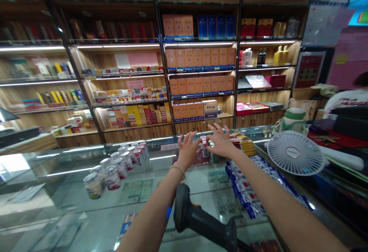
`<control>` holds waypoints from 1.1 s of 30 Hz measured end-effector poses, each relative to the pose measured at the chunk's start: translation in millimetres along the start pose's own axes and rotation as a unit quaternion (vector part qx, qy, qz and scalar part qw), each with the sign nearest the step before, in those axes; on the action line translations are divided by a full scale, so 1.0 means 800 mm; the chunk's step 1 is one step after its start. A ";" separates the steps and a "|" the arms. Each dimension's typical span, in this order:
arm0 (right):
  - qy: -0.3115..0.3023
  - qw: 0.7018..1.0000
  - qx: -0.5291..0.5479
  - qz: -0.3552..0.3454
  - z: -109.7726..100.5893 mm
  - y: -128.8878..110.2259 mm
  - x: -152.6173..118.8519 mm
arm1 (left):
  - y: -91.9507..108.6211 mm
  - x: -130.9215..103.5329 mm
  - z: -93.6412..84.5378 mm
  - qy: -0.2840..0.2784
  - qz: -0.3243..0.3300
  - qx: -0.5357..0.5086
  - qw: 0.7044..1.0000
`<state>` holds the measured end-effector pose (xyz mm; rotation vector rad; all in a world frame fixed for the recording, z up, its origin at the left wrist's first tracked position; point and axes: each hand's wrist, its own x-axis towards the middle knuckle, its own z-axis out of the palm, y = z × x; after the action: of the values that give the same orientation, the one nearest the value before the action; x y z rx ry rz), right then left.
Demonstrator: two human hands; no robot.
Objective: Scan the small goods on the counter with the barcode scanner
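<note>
Hands — L (189,151) & R (220,144) — fingers spread nr containers (204,148), contact unclear.

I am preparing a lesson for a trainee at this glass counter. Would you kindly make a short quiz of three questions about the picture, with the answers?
1. True or false: the left hand holds the black scanner.
2. Which wrist wears a bracelet?
3. In the picture, the white fan is: a) left of the left hand; b) between the hands; c) right of the right hand.

Key: 1. False. 2. The left. 3. c.

Lit wooden shelves (227,104), glass counter (166,167)
</note>
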<state>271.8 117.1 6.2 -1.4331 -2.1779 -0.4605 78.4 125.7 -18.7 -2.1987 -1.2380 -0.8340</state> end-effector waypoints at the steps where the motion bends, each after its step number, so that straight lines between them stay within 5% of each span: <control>1: 0.001 1.000 -0.002 0.001 0.000 0.000 0.000 | 0.000 0.000 0.000 -0.001 -0.001 0.000 1.000; 21: -0.038 0.999 -0.006 0.007 -0.001 0.003 0.000 | -0.016 -0.005 -0.004 0.013 -0.012 0.026 1.000; 33: 0.089 0.996 0.003 0.015 -0.024 -0.045 0.006 | -0.038 0.005 -0.087 0.050 -0.068 0.055 0.995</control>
<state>241.5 96.7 23.9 -1.3642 -2.0129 -0.5480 34.4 97.0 36.2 -1.9787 -1.3625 -0.8960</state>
